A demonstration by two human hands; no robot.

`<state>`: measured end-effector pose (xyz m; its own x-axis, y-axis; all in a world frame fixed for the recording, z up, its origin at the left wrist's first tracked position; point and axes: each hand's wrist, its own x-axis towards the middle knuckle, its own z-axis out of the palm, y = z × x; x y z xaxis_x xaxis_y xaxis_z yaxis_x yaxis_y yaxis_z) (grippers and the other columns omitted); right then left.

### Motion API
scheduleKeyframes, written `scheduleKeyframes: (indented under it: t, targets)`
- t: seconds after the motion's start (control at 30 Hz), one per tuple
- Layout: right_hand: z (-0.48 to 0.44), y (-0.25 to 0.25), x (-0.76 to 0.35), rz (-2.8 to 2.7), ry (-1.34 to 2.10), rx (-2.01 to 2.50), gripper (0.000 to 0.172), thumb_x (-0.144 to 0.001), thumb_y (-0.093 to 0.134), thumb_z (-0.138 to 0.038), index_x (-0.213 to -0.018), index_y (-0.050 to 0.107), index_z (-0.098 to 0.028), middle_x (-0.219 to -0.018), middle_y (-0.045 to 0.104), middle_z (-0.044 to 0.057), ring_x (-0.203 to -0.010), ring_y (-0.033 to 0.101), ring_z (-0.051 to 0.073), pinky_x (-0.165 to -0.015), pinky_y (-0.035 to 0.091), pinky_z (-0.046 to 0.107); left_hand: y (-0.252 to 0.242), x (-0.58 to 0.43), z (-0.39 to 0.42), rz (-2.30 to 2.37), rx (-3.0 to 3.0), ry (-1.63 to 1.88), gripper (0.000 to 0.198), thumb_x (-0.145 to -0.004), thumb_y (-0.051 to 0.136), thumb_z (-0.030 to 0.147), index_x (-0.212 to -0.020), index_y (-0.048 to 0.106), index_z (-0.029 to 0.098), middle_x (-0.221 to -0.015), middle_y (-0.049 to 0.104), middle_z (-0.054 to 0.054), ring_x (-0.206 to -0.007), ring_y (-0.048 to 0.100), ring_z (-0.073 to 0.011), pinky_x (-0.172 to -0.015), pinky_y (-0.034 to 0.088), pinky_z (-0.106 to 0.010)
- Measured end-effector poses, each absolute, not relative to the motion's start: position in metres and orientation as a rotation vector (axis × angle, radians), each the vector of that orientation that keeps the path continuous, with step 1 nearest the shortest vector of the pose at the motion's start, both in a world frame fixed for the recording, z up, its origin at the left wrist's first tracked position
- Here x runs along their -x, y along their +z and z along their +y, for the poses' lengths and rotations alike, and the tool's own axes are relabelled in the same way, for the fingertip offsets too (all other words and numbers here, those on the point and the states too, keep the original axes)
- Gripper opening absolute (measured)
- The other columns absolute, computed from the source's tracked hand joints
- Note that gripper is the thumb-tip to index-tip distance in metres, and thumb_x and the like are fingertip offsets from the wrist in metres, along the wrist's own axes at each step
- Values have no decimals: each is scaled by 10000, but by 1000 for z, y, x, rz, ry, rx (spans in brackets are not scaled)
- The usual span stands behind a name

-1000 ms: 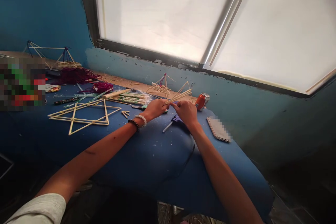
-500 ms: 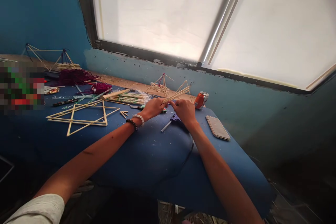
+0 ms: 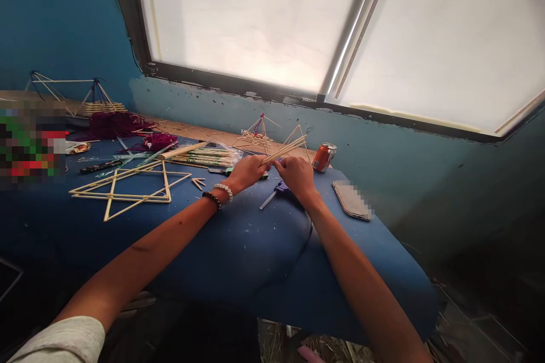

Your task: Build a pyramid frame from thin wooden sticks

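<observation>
My left hand (image 3: 249, 174) is closed round one end of a small bundle of thin wooden sticks (image 3: 288, 147), which points up and to the right above the table. Close beside it, my right hand (image 3: 299, 178) is pinched near the held end of the bundle. A speck of purple shows between the two hands, too small to name. Below them lies a dark blue glue gun (image 3: 281, 187) with a clear glue stick (image 3: 267, 200) poking out. A utility knife (image 3: 227, 171) is partly hidden behind my left hand.
On the blue tabletop (image 3: 238, 255) lie a star-shaped stick frame (image 3: 138, 199), short stick pieces (image 3: 198, 183), packed sticks (image 3: 208, 157) and purple yarn (image 3: 114, 126). An orange can (image 3: 324, 157) and a phone (image 3: 351, 199) stand and lie at right. Stick pyramids (image 3: 261, 130) are behind.
The view has shifted slightly, so the table things appear a little further left. Both hands stay close together at the stick bundle, with barely any change in their grip.
</observation>
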<state>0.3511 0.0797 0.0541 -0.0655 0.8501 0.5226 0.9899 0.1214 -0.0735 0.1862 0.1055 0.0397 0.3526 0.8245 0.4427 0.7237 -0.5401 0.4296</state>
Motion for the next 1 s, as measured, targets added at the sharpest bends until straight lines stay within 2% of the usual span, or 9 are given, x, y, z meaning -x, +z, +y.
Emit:
scheduleKeyframes:
  t: [0.2, 0.47, 0.63, 0.83, 1.0]
  targets:
    - [80, 54, -352, -1961, -413, 1797, 359, -1005, 533, -353, -879, 825, -188, -924, 797, 121, -860, 718, 232, -652, 371, 287, 38, -189, 105, 1308, -2466, 954, 392, -1009, 414, 432, -818, 681, 218, -698, 668, -18, -641, 576, -188, -592, 281, -288]
    - [78, 52, -351, -1968, -417, 1791, 445, -1014, 528, -479, -858, 829, -190, -887, 795, 130, -824, 718, 231, -650, 380, 284, 34, -186, 109, 1378, -2425, 957, 372, -1000, 431, 420, -840, 701, 220, -819, 739, -37, -728, 641, -208, -621, 338, -284]
    - [78, 54, -351, -1961, -420, 1805, 402, -1019, 517, -401, -870, 826, -192, -908, 798, 124, -842, 722, 226, -662, 395, 278, 38, -187, 102, 1370, -2455, 932, 418, -1025, 394, 456, -894, 715, 223, -812, 739, -36, -760, 664, -210, -640, 374, -277]
    - [78, 52, -350, -1983, -407, 1801, 419, -1011, 531, -433, -862, 834, -184, -885, 793, 142, -813, 721, 237, -645, 386, 291, 40, -188, 97, 1449, -2445, 872, 400, -1024, 396, 430, -903, 715, 221, -875, 758, -59, -826, 692, -235, -653, 395, -283]
    - [78, 49, -351, -1970, -415, 1809, 392, -1012, 528, -380, -845, 824, -186, -885, 792, 130, -844, 724, 233, -648, 369, 287, 41, -190, 93, 1451, -2462, 821, 395, -1028, 394, 447, -921, 710, 235, -931, 767, -49, -884, 706, -231, -703, 422, -283]
